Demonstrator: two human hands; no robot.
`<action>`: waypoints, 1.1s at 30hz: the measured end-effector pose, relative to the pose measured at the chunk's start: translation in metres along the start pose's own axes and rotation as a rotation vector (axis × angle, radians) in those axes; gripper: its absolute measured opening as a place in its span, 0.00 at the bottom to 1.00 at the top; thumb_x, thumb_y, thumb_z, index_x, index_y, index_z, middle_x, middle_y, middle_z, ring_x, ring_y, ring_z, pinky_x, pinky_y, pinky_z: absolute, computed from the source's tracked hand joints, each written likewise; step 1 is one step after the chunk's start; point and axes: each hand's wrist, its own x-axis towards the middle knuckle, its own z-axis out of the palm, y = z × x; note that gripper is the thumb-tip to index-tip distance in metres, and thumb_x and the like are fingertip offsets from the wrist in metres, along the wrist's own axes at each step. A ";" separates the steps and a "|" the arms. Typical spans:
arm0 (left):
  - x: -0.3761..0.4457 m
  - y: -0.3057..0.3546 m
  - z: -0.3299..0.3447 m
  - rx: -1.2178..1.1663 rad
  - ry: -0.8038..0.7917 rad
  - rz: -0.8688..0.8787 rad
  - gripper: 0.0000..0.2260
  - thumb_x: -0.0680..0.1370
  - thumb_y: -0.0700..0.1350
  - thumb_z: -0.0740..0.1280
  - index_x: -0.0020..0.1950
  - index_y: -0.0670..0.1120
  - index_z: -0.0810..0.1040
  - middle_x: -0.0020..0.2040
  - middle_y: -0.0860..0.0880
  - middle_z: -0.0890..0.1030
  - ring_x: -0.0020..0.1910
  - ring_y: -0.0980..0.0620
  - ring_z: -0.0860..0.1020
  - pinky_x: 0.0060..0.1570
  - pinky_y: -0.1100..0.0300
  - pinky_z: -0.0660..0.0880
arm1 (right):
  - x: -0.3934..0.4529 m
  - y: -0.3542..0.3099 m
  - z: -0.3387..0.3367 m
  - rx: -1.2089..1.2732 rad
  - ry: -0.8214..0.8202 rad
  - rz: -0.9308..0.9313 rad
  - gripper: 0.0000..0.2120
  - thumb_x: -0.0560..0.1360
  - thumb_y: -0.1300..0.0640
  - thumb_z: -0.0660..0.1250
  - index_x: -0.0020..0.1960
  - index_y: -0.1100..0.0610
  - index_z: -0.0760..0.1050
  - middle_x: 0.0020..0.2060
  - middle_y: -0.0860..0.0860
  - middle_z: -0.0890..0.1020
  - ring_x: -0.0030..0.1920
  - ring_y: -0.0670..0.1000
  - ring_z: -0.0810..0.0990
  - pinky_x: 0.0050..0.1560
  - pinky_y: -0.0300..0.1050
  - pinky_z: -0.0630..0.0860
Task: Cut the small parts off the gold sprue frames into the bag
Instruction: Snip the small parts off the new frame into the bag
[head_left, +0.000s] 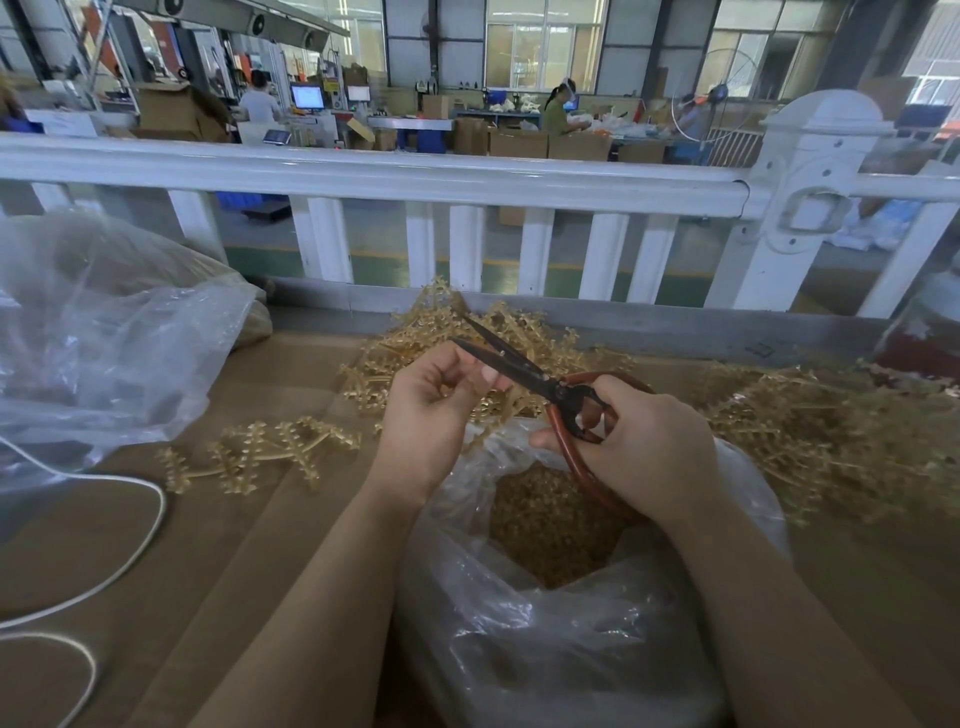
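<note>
1. Fingers (470, 376) of our left hand (431, 415) are curled, pinching a gold sprue frame (506, 400) just over the mouth of the clear plastic bag (545, 613).
2. Our right hand (644, 441) grips the red-handled scissors (540, 384), fingers wrapped through the loops; the dark blades stand partly apart, pointing toward the far edge of the tabletop (234, 519).
3. We judge the frame light, thin and fairly stiff, probably springy, with small parts that snap off easily; we hold it by the bare runner, close to the cut, so it does not twist.
4. It lies between our two hands, touching the left fingertips and just under the blades.
5. Cut parts (550, 525) already fill the bag's bottom, directly below.
6. More frames are heaped (415, 353) behind the hands, along the right side (831, 431), and one lies flat to the left (260, 452).
</note>
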 end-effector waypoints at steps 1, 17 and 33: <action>0.000 0.001 0.000 -0.006 -0.007 0.002 0.06 0.80 0.35 0.66 0.45 0.40 0.80 0.42 0.46 0.84 0.45 0.53 0.82 0.49 0.63 0.75 | 0.000 0.000 0.000 0.002 -0.002 0.006 0.29 0.64 0.18 0.56 0.42 0.42 0.73 0.28 0.31 0.67 0.28 0.33 0.65 0.30 0.30 0.60; -0.001 0.007 0.002 -0.208 -0.020 -0.206 0.07 0.82 0.37 0.60 0.45 0.41 0.75 0.38 0.47 0.81 0.38 0.53 0.81 0.40 0.64 0.77 | 0.001 -0.003 -0.001 0.198 -0.023 0.042 0.31 0.61 0.17 0.59 0.40 0.44 0.77 0.29 0.38 0.78 0.32 0.41 0.76 0.31 0.30 0.66; -0.005 0.016 0.011 -0.359 -0.157 -0.468 0.07 0.77 0.47 0.68 0.50 0.43 0.79 0.39 0.46 0.83 0.35 0.50 0.82 0.31 0.60 0.78 | 0.012 -0.011 -0.004 0.865 -0.151 0.396 0.07 0.69 0.56 0.79 0.36 0.48 0.82 0.33 0.41 0.85 0.35 0.38 0.83 0.35 0.27 0.75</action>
